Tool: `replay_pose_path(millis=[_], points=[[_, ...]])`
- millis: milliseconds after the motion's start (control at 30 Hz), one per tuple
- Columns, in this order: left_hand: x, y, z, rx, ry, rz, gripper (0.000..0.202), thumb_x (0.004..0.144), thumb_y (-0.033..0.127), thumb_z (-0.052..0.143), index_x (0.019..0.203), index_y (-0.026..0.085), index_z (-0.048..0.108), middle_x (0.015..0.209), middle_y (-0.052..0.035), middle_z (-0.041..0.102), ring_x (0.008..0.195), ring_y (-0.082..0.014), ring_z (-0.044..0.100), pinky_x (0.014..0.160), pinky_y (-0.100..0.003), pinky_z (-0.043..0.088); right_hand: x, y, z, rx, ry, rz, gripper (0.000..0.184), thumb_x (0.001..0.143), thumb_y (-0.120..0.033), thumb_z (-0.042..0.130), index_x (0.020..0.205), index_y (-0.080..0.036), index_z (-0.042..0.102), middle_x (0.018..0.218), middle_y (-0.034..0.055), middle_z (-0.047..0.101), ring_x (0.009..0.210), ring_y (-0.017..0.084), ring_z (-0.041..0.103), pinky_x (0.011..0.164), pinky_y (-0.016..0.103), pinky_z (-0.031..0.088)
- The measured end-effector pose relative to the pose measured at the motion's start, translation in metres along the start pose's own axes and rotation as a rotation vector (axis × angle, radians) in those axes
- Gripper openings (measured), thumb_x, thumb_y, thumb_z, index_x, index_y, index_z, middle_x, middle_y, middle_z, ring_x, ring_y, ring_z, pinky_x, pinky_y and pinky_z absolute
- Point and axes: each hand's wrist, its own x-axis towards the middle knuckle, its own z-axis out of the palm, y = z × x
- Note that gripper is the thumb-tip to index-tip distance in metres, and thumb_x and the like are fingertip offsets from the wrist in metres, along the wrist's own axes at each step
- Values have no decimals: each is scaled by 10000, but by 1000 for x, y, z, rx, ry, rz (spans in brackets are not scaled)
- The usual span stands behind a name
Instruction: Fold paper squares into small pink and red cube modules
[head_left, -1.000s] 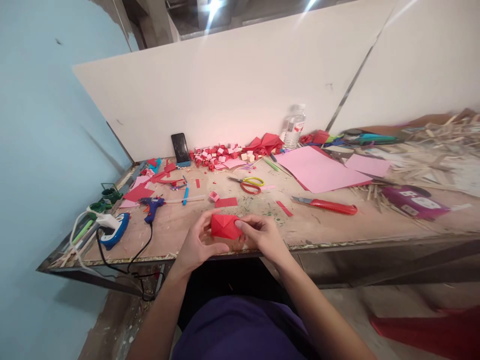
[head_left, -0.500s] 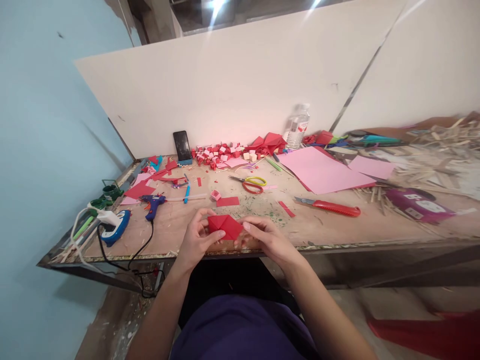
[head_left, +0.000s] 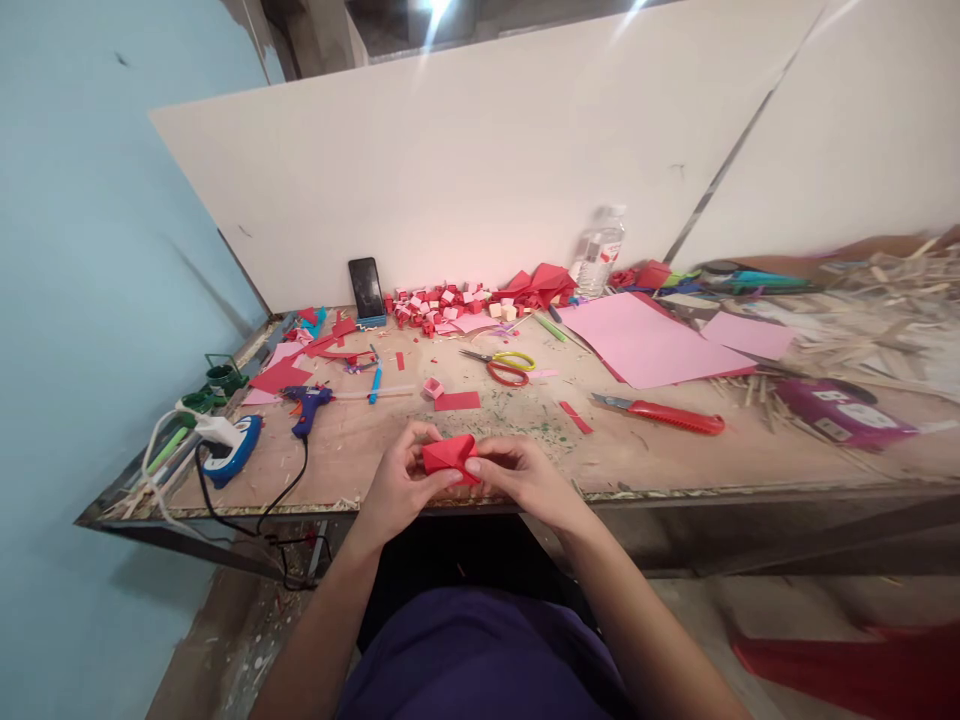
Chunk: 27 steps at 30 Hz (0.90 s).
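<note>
A creased piece of red paper point(head_left: 448, 454) is held up between both hands at the front edge of the table. My left hand point(head_left: 403, 478) pinches its left side, thumb on the near face. On the right side, the thumb and fingers of my right hand point(head_left: 519, 474) press the paper, and its right end is bent over. The fingers behind the paper are partly hidden. Just beyond lie a red paper strip point(head_left: 457, 401) and a small pink paper cube point(head_left: 433, 388). Scissors point(head_left: 501, 366) with yellow and red handles rest farther back.
A red utility knife point(head_left: 667, 413) lies at right, its blade showing. At left are a blue glue gun point(head_left: 306, 408) and a power strip point(head_left: 234, 450) with cords. Pink sheets point(head_left: 652, 340), a bottle point(head_left: 600, 252), a phone point(head_left: 366, 288) and many paper cubes point(head_left: 442, 305) stand behind.
The red paper was spread flatter; its right end is now curled over. My right hand has moved left, closer to my left hand, and grips the paper.
</note>
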Motion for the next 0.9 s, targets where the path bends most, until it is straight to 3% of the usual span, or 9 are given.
replay_pose_path(millis=[167, 333, 600, 733, 900], points=[[0, 2, 2, 52, -26, 1, 260, 827, 378, 775, 975, 178, 698, 901, -51, 730, 817, -200, 687, 701, -273, 574, 0, 5, -1, 18, 35, 53, 308, 833, -482, 778, 810, -175, 772, 630, 22, 686, 551, 159, 592, 542, 266, 457], [-1, 7, 3, 90, -51, 27, 246, 881, 361, 725, 1044, 185, 776, 997, -73, 760, 920, -233, 703, 813, -317, 581, 1, 5, -1, -40, 68, -1, 296, 786, -469, 822, 765, -177, 778, 664, 23, 692, 583, 160, 584, 556, 267, 457], [0, 2, 2, -11, -44, -28, 258, 864, 378, 743, 1021, 176, 776, 917, -52, 728, 762, -183, 681, 638, -262, 575, 4, 2, 2, -13, 59, 2, 271, 768, -445, 844, 786, -180, 790, 702, 29, 722, 612, 167, 609, 598, 274, 476], [1, -3, -1, -52, -25, -39, 240, 854, 374, 759, 921, 144, 742, 767, -17, 682, 587, -121, 605, 575, -235, 524, 1, 3, -2, 81, -1, 59, 317, 821, -483, 794, 888, -173, 781, 700, 32, 715, 609, 171, 629, 599, 277, 490], [2, -5, -3, -97, -44, -61, 261, 855, 379, 762, 898, 126, 714, 659, -1, 644, 544, -118, 596, 546, -224, 504, -3, 4, -7, 124, -53, 98, 330, 885, -490, 728, 936, -167, 773, 720, 41, 714, 644, 180, 637, 641, 290, 508]])
